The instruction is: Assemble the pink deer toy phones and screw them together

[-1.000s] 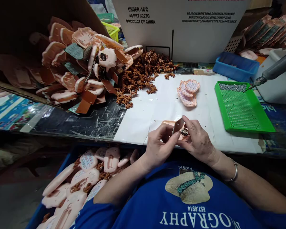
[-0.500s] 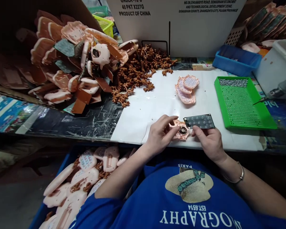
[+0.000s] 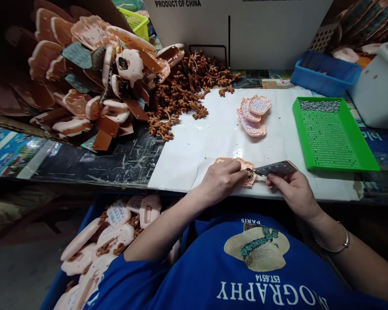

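A pink plastic toy shell [image 3: 245,165] with a small round speaker lies on the white sheet [image 3: 213,137] near the table's front edge. My left hand [image 3: 221,181] presses down on it, fingers curled over its left part. My right hand [image 3: 292,187] pinches a dark circuit board [image 3: 274,168] with rows of contacts and holds it nearly flat, its left end touching the shell.
Three finished pink shells [image 3: 254,115] are stacked further back. A green tray [image 3: 333,135] of screws sits right, with a blue bin [image 3: 325,73] and white box [image 3: 378,90] behind. Brown parts [image 3: 187,92] and a carton of shells [image 3: 93,77] are at left. A blue crate [image 3: 116,232] of shells is below.
The circuit board was unfolded from the shell and swung out to the right, and now lies flatter. My left hand moved onto the shell. The hanging screwdriver at right has left the view.
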Demonstrator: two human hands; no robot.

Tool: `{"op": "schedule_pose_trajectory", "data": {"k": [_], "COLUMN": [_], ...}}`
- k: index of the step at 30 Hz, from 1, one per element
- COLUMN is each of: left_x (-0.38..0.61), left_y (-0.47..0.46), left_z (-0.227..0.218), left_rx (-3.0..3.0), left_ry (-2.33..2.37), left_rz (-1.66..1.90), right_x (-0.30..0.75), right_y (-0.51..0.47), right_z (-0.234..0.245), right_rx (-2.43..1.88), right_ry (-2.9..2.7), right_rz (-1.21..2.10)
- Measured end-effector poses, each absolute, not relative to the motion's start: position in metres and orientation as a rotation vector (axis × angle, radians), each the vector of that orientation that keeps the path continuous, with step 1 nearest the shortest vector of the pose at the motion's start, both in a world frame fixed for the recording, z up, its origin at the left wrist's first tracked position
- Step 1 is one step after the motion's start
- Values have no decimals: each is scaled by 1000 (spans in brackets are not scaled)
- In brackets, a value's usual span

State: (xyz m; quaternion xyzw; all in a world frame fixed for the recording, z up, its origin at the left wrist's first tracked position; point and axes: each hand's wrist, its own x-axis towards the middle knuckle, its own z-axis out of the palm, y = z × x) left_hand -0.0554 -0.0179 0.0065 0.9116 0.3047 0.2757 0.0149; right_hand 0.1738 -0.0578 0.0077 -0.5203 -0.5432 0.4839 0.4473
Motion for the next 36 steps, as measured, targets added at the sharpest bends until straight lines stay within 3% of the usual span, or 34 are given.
{"op": "schedule_pose_trajectory", "data": {"k": [4, 9, 16, 21, 36], "left_x": [-61, -61, -60, -61, -66], "left_y": [-20, -21, -21, -22, -20], "left_z": [9, 2, 6, 8, 3], "left_rx": [2881, 2703, 2627, 2603, 2631], "left_ry": [846, 863, 920, 942, 781], "left_rz": [763, 1012, 878, 832, 964], "right_x": [176, 180, 179, 172, 167], "right_y": [-58, -63, -68, -60, -37], "right_z": [9, 4, 1, 4, 19], "right_rx": [-1296, -1234, -1320, -1323, -1245], "right_ry": [-1397, -1516, -1532, -1373, -1591], "right_rz": [1174, 1080, 1002, 1137, 1352]}}
